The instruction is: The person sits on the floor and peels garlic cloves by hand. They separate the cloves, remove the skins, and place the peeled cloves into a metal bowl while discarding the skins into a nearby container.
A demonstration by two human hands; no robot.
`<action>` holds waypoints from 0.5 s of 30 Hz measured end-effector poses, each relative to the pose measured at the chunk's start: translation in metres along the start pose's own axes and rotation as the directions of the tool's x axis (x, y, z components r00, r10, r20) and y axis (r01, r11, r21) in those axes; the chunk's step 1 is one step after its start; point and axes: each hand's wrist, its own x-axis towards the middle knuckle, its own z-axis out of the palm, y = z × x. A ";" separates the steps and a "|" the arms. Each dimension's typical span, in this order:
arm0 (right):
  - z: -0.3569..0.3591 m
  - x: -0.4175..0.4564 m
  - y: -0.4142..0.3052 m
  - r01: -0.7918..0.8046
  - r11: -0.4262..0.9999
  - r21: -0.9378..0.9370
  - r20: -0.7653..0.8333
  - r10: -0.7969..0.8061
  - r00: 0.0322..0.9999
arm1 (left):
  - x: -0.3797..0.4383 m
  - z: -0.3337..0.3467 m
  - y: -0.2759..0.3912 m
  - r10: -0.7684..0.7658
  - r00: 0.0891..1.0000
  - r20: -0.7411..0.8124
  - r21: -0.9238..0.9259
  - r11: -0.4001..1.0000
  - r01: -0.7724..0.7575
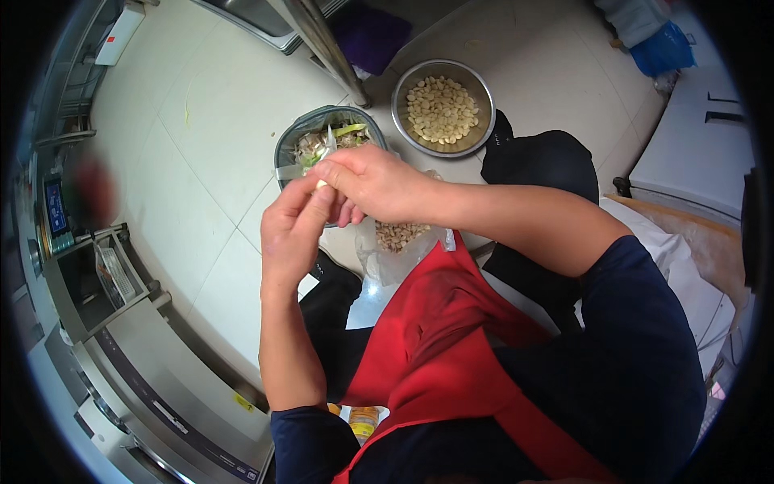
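Over the near rim of a dark waste bin (381, 134), my left hand (299, 221) and my right hand (375, 184) meet at the fingertips. Both pinch one small pale piece, likely a garlic clove (321, 184), mostly hidden by the fingers. Scraps and green-white trimmings (344, 136) fill the lined bin. A steel bowl (399, 121) to the upper right holds many pale peeled cloves (442, 109). Below my right hand, an open clear plastic bag (381, 266) contains brownish unpeeled cloves (400, 235).
A metal table leg (329, 54) stands behind the bin and bowl. Steel kitchen equipment (175, 387) lines the left side. At the right are a white cabinet (689, 145) and a white sack (653, 242). My red apron (435, 339) hangs between my knees.
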 end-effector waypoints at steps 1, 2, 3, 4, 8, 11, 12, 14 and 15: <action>0.001 0.000 0.000 0.014 0.999 0.030 -0.013 -0.014 1.000 | 0.000 -0.002 0.009 -0.056 0.998 -0.027 -0.050 0.997 0.054; 0.001 -0.002 -0.003 0.022 0.999 0.031 -0.049 -0.020 0.999 | 0.001 -0.003 0.014 -0.113 0.992 -0.051 -0.100 0.989 0.107; 0.003 -0.002 0.002 0.061 0.997 -0.046 -0.074 -0.065 0.995 | 0.003 -0.005 0.013 -0.118 0.992 -0.045 -0.214 0.971 0.106; 0.004 -0.001 0.010 0.098 0.987 -0.124 -0.097 -0.111 0.989 | 0.005 -0.006 0.010 -0.124 0.992 -0.039 -0.325 0.940 0.104; 0.006 -0.018 0.025 0.125 0.752 -0.647 0.112 -0.068 0.991 | 0.013 -0.004 0.006 -0.118 0.980 0.162 -0.662 0.723 0.197; 0.013 -0.047 0.021 0.134 0.725 -0.676 0.271 0.076 0.960 | 0.024 0.010 0.004 -0.093 0.932 0.350 -0.760 0.553 0.341; 0.014 -0.057 0.022 0.139 0.742 -0.656 0.284 0.073 0.956 | 0.027 0.017 0.003 -0.109 0.913 0.393 -0.763 0.515 0.390; 0.012 -0.069 0.025 0.159 0.699 -0.697 0.325 0.110 0.939 | 0.035 0.030 -0.002 -0.183 0.870 0.458 -0.735 0.473 0.486; 0.010 -0.074 0.023 0.165 0.685 -0.710 0.350 0.141 0.926 | 0.041 0.038 -0.005 -0.178 0.854 0.488 -0.721 0.469 0.510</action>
